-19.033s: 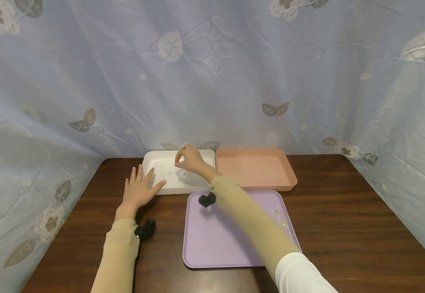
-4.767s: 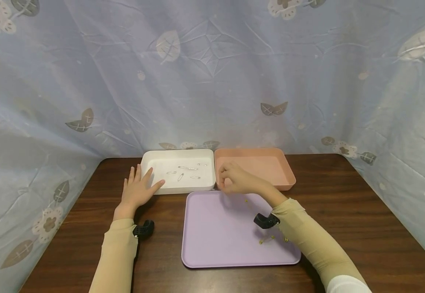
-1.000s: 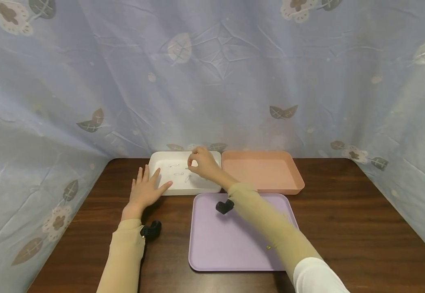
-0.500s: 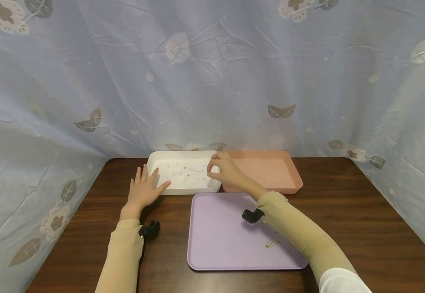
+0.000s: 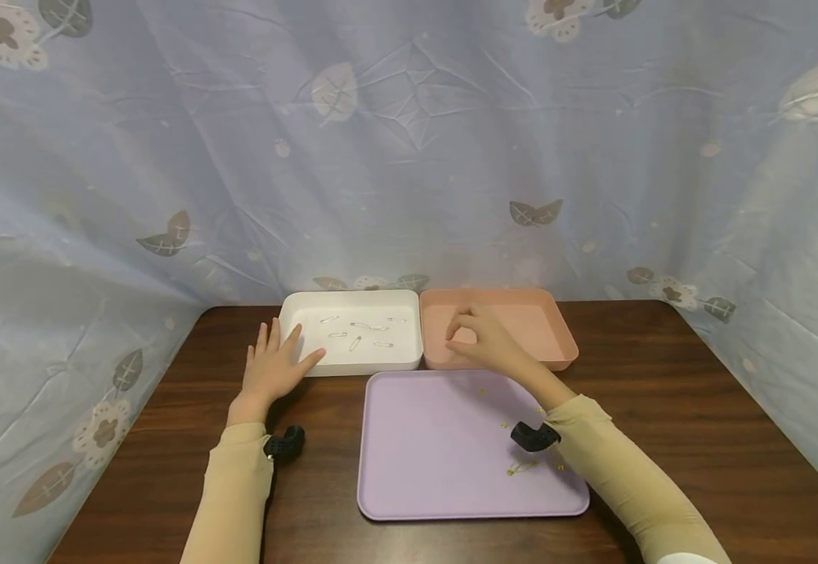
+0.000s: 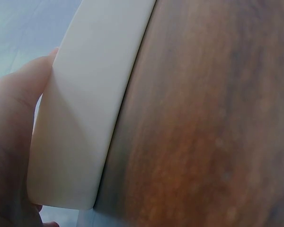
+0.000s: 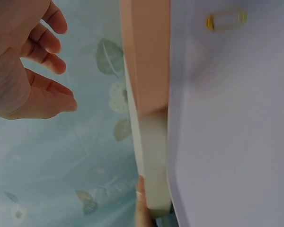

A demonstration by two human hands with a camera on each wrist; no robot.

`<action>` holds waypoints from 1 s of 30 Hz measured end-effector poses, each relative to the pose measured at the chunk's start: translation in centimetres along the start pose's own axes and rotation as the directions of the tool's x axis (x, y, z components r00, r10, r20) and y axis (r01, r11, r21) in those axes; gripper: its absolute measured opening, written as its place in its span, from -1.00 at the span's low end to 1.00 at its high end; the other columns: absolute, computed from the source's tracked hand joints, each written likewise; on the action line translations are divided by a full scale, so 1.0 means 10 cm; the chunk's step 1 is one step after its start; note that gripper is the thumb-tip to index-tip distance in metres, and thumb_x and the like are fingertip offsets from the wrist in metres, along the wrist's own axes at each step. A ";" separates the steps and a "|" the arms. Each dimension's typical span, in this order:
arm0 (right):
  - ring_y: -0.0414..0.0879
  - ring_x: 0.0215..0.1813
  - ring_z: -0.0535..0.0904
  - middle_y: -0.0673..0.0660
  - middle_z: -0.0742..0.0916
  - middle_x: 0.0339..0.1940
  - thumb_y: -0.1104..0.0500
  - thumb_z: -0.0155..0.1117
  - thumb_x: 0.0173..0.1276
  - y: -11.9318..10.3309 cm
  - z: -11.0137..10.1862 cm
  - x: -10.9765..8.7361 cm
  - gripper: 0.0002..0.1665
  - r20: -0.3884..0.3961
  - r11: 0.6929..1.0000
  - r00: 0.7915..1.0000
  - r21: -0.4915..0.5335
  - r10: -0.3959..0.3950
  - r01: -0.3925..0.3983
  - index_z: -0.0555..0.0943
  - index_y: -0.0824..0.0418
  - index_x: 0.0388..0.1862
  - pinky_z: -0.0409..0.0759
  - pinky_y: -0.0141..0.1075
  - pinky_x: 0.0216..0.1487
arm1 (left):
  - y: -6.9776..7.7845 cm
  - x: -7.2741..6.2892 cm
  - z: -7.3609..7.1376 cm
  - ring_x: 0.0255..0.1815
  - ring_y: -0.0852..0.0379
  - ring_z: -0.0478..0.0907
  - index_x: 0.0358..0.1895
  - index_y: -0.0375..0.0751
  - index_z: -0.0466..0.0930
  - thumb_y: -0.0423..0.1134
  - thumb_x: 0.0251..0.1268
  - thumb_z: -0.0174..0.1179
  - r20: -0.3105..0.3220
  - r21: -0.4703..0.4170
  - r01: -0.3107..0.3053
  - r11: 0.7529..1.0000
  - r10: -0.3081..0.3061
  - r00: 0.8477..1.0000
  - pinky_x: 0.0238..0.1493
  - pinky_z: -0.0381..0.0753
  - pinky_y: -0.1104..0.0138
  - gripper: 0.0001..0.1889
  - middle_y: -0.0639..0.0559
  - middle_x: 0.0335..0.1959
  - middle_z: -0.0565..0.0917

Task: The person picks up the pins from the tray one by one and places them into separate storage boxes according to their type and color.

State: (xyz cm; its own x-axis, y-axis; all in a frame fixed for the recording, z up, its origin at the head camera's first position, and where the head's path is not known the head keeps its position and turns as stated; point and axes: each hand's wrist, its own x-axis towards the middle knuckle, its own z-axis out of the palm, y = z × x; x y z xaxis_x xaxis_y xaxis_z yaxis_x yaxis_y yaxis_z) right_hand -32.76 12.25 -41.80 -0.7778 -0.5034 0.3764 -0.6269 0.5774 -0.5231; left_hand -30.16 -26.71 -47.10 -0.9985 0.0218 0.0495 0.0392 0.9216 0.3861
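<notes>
My left hand (image 5: 271, 372) lies with spread fingers at the left end of the white tray (image 5: 409, 364). In the left wrist view, its thumb (image 6: 26, 78) touches the tray's wall. Several silver safety pins (image 5: 356, 344) are scattered inside that tray. Over the pink tray (image 5: 539, 329) hovers my right hand (image 5: 490, 342), fingers bent loosely and thumb apart from them. The right wrist view shows nothing between those fingers (image 7: 49, 61). On the purple tray (image 5: 430, 454) lie several gold safety pins (image 5: 522, 468), mostly toward its right side; the right forearm may hide others.
White and pink trays stand side by side at the back of the dark wooden table (image 5: 663, 407), with the purple tray in front. A patterned curtain (image 5: 409, 196) hangs behind and on both sides. Each wrist carries a black camera (image 5: 534, 437).
My right hand has moved right, from above the white tray to above the pink one. Since 4.8 s ago, one more silver safety pin lies in the white tray's upper left. The left hand stays put.
</notes>
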 end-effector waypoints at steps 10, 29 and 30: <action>0.14 0.09 0.48 0.17 0.63 -0.09 0.25 0.45 0.15 0.25 -0.31 -0.32 -0.86 -0.091 0.999 0.995 0.001 0.050 -0.050 0.63 0.14 -0.37 0.41 0.06 0.18 | -0.01 -0.02 0.01 0.58 -0.41 -0.39 0.56 -0.09 -0.01 0.50 0.27 -0.18 0.006 -0.008 0.000 1.000 0.000 1.000 0.40 -0.27 -0.41 -0.03 -0.35 0.58 -0.29; 0.43 0.26 0.32 0.44 0.51 0.18 -0.02 0.38 0.24 0.81 -0.66 -0.63 -0.38 -0.220 0.954 0.969 -0.248 0.115 -0.169 0.49 0.30 0.17 0.26 0.32 0.20 | 0.03 -0.02 -0.04 0.58 -0.39 -0.41 0.58 -0.04 -0.07 0.52 0.25 -0.19 0.022 0.006 0.016 1.000 -0.016 1.000 0.36 -0.36 -0.44 -0.02 -0.31 0.59 -0.33; 0.44 0.30 0.30 0.45 0.50 0.22 -0.03 0.37 0.24 0.84 -0.66 -0.64 -0.33 -0.212 0.948 0.971 -0.271 0.108 -0.165 0.47 0.31 0.22 0.24 0.34 0.24 | 0.03 -0.02 -0.05 0.58 -0.40 -0.41 0.58 -0.04 -0.07 0.52 0.25 -0.19 0.020 0.009 0.015 1.000 -0.016 1.000 0.35 -0.37 -0.45 -0.02 -0.31 0.59 -0.33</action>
State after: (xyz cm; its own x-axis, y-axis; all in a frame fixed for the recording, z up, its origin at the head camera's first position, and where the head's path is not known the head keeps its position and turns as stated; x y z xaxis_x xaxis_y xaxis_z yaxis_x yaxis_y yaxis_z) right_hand -33.37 24.57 -43.56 -0.8328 -0.2902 0.4714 -0.4789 0.8049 -0.3505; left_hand -29.88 -26.59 -46.53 -0.9996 0.0150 0.0253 0.0234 0.9255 0.3781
